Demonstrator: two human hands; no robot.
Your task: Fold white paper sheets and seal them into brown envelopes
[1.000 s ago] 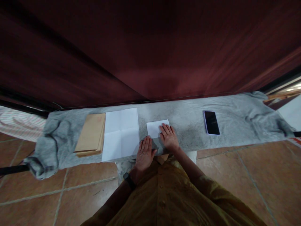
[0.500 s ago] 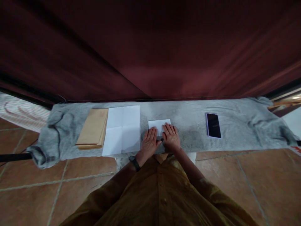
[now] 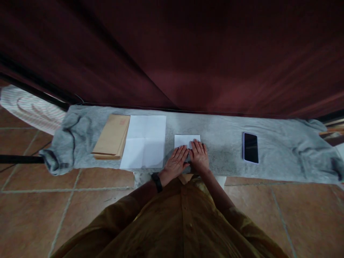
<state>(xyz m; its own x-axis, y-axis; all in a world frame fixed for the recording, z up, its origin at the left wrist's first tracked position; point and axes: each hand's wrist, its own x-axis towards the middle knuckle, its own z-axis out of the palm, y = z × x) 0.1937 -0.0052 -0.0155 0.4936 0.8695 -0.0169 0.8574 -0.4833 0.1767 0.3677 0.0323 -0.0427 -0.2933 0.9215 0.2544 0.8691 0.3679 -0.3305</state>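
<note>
A small folded white paper [image 3: 185, 140] lies on the grey cloth in front of me, its near part covered by my hands. My left hand [image 3: 176, 160] rests flat on its left and near side, fingers stretched out and pointing away from me. Beside it, my right hand [image 3: 199, 156] presses flat on the right part of the paper, fingers extended. The two hands almost touch at the thumbs. To the left lies a stack of larger white sheets [image 3: 145, 141] with fold creases.
A pile of brown envelopes [image 3: 111, 136] sits left of the white sheets. On the right is a phone [image 3: 251, 147] with a dark screen. The grey cloth [image 3: 217, 132] covers a narrow table, with a dark red curtain [image 3: 188, 64] hanging behind it.
My left hand has slid right across the paper, closer to my right hand. The whole view has tilted slightly; the things on the table lie as before.
</note>
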